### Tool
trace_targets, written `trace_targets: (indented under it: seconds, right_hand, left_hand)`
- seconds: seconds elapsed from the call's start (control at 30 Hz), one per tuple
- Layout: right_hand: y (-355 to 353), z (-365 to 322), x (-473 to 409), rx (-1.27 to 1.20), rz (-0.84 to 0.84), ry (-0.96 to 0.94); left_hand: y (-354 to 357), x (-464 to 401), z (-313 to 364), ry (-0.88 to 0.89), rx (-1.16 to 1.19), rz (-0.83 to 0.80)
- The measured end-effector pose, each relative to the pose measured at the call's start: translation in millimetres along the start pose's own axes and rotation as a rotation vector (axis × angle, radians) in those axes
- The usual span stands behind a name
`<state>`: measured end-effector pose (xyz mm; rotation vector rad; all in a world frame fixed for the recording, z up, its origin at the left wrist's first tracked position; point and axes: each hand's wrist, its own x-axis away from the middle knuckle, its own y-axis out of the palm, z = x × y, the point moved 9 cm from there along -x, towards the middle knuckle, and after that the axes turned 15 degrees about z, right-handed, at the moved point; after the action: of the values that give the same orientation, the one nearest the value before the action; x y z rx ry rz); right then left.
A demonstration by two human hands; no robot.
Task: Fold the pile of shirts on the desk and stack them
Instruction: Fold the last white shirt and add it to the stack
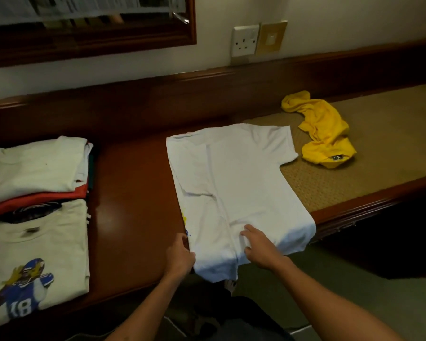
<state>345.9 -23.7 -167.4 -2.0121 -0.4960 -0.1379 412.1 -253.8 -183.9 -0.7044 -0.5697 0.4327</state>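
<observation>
No containers in view, just the wooden desk (138,193). White shirt (234,193) lies flat mid-desk, left side already folded in, hem hanging over the near edge. Left of it: a folded stack (35,173), white on top with red beneath, and nearer, a folded white tee (35,262) printed with a football player, number "18" readable. Crumpled yellow shirt (322,129) sits back right on the woven mat (379,143); its dark neck label is too small to read. Left hand (180,257) pinches the white shirt's left edge near the hem. Right hand (258,247) rests on the shirt, fingers bent, apparently bunching fabric. Wall socket (245,40) behind.
</observation>
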Motion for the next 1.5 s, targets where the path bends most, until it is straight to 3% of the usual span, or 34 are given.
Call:
trace_targets:
  seconds: [0.1,0.2,0.3,0.43,0.57,0.67,0.83,1.0,1.23,1.4,1.5]
  right_hand:
    - [-20,13,6,-0.204,0.182,0.116]
    - [-50,62,26,-0.386,0.501,0.399]
    - [-66,123,53,-0.513,0.661,0.694]
    - [-54,187,62,-0.638,0.663,0.881]
    - [-47,218,46,-0.796,0.638,0.923]
    - [-39,232,37,-0.874,0.611,0.940]
    - [-41,247,34,-0.832,0.644,0.895]
    - [-51,245,29,-0.510,0.628,0.692]
    - [-59,192,37,-0.246,0.745,0.277]
    - [-32,136,39,-0.187,0.657,0.034]
    - [-10,100,45,-0.116,0.574,-0.025]
  left_hand:
    - [-8,-12,24,0.140,-0.066,0.037]
    - [1,-30,68,0.262,-0.168,0.014]
    - [25,-47,134,0.376,-0.183,-0.019]
    - [82,-62,244,0.548,-0.198,-0.076]
    - [155,-68,348,0.756,-0.233,-0.141]
    - [211,-78,384,0.821,-0.353,-0.157]
    - [255,-117,380,0.595,-0.545,-0.090]
    - [257,-129,386,0.524,-0.400,-0.017]
    - [196,-144,342,0.003,0.359,0.052]
    - [127,-143,272,-0.244,0.795,0.052]
    - [94,-147,230,-0.362,0.939,0.021]
